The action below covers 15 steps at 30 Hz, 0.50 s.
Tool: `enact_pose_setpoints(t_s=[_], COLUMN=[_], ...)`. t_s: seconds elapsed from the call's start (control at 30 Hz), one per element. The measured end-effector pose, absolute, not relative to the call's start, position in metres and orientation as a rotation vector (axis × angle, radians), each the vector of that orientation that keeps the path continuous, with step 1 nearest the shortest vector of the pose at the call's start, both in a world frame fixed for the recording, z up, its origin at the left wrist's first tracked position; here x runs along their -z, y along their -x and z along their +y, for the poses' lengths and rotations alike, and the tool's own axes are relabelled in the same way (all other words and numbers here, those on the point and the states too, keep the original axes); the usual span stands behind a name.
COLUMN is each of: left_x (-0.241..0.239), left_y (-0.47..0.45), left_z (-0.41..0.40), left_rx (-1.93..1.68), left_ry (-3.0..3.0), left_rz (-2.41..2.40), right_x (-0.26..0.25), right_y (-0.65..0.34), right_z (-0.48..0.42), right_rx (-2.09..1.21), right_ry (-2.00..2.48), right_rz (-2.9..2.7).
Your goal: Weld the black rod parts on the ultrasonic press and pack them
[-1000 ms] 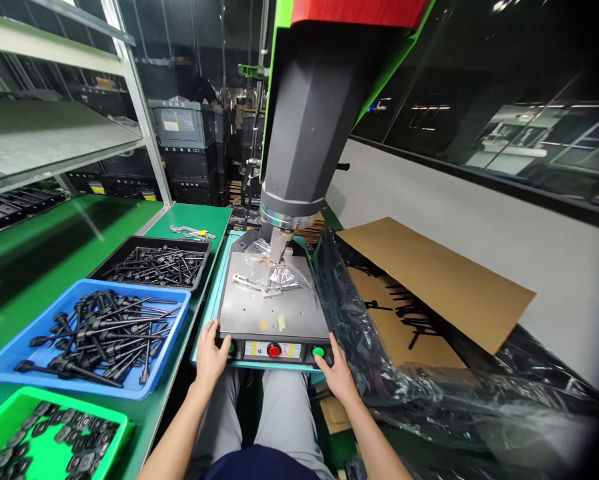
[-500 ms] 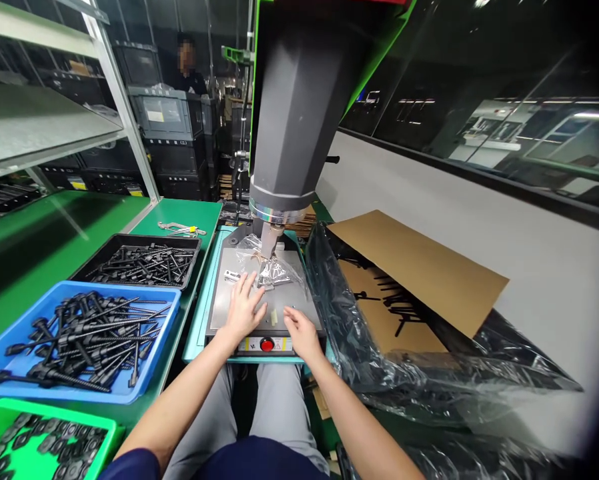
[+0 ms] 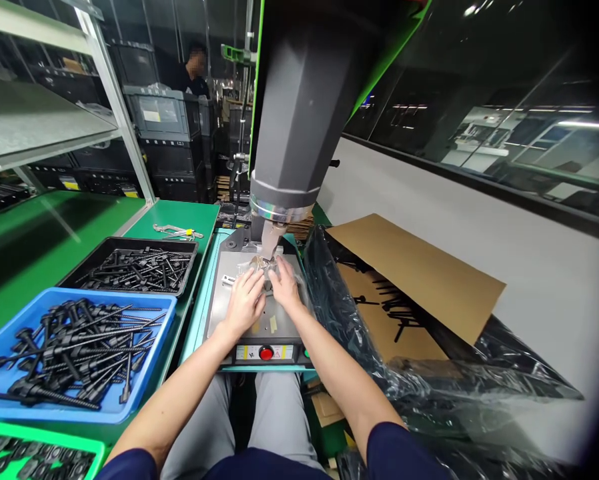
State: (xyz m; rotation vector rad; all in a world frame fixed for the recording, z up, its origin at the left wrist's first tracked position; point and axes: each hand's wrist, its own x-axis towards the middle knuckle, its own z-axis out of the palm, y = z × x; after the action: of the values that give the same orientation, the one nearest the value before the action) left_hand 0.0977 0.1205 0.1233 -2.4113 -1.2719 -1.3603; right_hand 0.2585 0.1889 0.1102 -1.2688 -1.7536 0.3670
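Observation:
My left hand (image 3: 246, 299) lies over the metal plate (image 3: 292, 327) of a machine, fingers stretched forward and slightly apart. My right hand (image 3: 285, 283) is beside it on the right, its fingers also extended toward the machine's tapered metal tip (image 3: 270, 239). Between and just ahead of the fingertips is crinkled clear plastic (image 3: 262, 263), around a small fixture beneath the tip. The hands partly hide the fixture, and contact at the fingertips is hard to make out. A small silver bracket (image 3: 228, 280) lies left of my left hand.
A red button (image 3: 266, 353) is on the plate's front. At left stand a blue tray (image 3: 172, 313) and a black tray (image 3: 65, 273) of black rod-like parts, and a green tray (image 3: 99, 453). At right is a plastic-lined box with a cardboard sheet (image 3: 419, 267). Behind is a person (image 3: 195, 77).
My right hand has moved forward and left, from the plate's front edge to the fixture under the tip. My left hand has shifted slightly; the plastic there looks more gathered.

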Motion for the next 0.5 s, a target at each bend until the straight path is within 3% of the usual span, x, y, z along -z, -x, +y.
enact_pose_setpoints(t_s=[0.5], left_x=[-0.136], left_y=[-0.092], left_z=[0.153], left_rx=[1.524], left_ry=[2.268], left_rz=[-1.308], right_x=[-0.149], right_y=[-0.259], right_z=[0.229], right_rx=[-0.739], right_ry=[1.201], right_rz=[-1.721])
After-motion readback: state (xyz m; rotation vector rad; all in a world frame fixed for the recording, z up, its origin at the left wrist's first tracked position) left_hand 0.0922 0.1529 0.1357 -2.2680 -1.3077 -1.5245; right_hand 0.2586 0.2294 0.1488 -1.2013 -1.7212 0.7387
